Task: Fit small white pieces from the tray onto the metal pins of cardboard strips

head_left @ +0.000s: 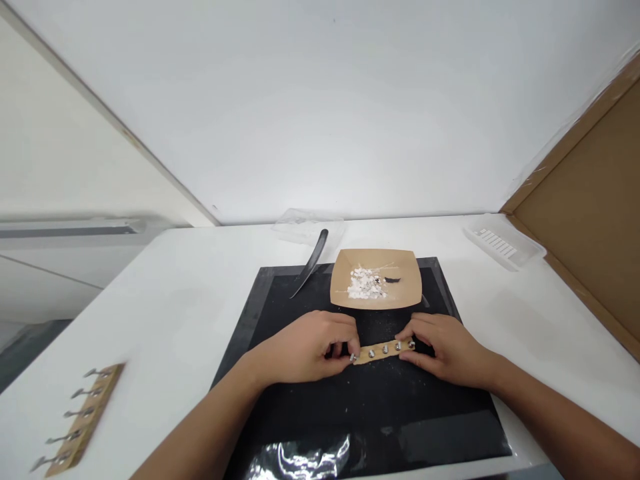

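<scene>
A narrow tan strip (379,351) carries a row of several small shiny metal pieces and lies over a black mat (380,413). My left hand (320,347) pinches its left end between thumb and fingers, by one metal piece. At the other end, the thumb and fingers of my right hand (443,350) close on the strip's edges near the last metal pieces. Just beyond my hands stands a brown paper tray (407,293) holding white flakes (367,284) and a small dark piece (393,280).
A curved, dark-handled tool (313,260) rests across the mat's back edge, near a clear plastic bag (295,225). At left lies a wooden block (87,420) with several metal pegs. A translucent tray (523,250) with white strips sits at back right, beside a brown panel (590,200).
</scene>
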Action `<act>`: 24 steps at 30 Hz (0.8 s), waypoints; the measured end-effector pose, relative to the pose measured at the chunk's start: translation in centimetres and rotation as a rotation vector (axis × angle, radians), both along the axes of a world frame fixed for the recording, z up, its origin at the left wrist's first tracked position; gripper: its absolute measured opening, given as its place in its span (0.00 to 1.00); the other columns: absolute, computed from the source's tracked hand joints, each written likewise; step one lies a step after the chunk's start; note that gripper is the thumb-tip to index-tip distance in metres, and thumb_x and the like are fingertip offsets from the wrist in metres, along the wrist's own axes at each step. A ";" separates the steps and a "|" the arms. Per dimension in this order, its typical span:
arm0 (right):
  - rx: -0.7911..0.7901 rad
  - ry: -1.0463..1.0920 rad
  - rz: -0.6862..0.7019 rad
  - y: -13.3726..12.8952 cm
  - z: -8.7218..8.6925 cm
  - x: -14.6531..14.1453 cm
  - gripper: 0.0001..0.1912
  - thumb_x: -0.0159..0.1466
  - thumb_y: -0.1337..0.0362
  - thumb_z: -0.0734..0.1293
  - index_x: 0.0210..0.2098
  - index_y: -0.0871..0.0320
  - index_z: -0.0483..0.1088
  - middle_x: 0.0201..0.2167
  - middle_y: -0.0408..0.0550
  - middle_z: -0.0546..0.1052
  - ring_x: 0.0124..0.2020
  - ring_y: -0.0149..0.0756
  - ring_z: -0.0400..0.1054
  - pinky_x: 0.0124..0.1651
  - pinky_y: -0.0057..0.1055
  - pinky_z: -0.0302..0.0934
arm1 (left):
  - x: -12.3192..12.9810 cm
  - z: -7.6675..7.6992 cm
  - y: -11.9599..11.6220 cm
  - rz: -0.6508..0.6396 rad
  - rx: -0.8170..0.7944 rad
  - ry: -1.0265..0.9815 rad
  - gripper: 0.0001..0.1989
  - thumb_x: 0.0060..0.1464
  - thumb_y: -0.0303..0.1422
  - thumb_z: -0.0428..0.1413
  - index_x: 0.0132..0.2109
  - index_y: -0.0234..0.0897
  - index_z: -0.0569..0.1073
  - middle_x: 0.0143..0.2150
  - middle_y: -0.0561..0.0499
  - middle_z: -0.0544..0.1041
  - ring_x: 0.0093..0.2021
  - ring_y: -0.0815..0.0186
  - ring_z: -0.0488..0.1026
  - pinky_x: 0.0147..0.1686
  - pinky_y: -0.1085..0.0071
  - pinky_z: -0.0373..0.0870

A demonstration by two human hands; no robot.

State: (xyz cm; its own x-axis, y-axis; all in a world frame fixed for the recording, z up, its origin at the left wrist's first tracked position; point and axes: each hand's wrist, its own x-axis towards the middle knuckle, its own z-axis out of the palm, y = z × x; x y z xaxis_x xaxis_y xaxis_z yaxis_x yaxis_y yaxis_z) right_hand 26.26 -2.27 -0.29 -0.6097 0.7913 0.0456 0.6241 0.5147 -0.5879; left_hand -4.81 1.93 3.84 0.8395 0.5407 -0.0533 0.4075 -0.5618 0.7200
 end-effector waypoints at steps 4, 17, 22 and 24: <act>0.000 -0.001 0.000 0.0 0.0 0.0 0.12 0.73 0.54 0.69 0.49 0.54 0.75 0.39 0.46 0.78 0.37 0.37 0.73 0.39 0.32 0.62 | 0.1 0.0 0.0 -0.001 0.007 -0.006 0.13 0.53 0.19 0.59 0.41 0.39 0.81 0.38 0.52 0.79 0.29 0.72 0.74 0.30 0.79 0.69; 0.003 0.000 0.001 0.0 -0.2 0.0 0.12 0.73 0.53 0.68 0.49 0.54 0.75 0.40 0.47 0.79 0.38 0.37 0.73 0.40 0.32 0.63 | 0.3 -0.2 0.0 0.008 -0.007 -0.012 0.12 0.56 0.19 0.59 0.42 0.39 0.82 0.37 0.52 0.78 0.30 0.72 0.73 0.31 0.78 0.69; 0.007 -0.009 -0.005 -0.1 -0.1 0.0 0.11 0.73 0.54 0.69 0.49 0.54 0.75 0.39 0.46 0.79 0.37 0.37 0.73 0.40 0.32 0.63 | 0.3 -0.3 0.0 0.014 -0.010 -0.010 0.12 0.56 0.19 0.60 0.42 0.39 0.82 0.37 0.53 0.78 0.30 0.72 0.73 0.31 0.78 0.69; 0.002 -0.009 -0.004 -0.1 0.0 0.0 0.10 0.73 0.55 0.69 0.49 0.54 0.75 0.40 0.46 0.79 0.38 0.37 0.73 0.40 0.32 0.62 | 0.4 -0.3 0.0 0.014 -0.013 -0.004 0.12 0.56 0.19 0.60 0.42 0.39 0.82 0.37 0.53 0.78 0.31 0.72 0.74 0.32 0.78 0.70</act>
State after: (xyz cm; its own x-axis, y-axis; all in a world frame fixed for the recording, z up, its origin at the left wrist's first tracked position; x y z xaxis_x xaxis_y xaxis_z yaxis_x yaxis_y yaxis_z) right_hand 26.26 -2.37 -0.31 -0.6070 0.7936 0.0418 0.6312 0.5134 -0.5813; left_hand -4.45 1.95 3.56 0.8324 0.5513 -0.0573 0.4123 -0.5467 0.7288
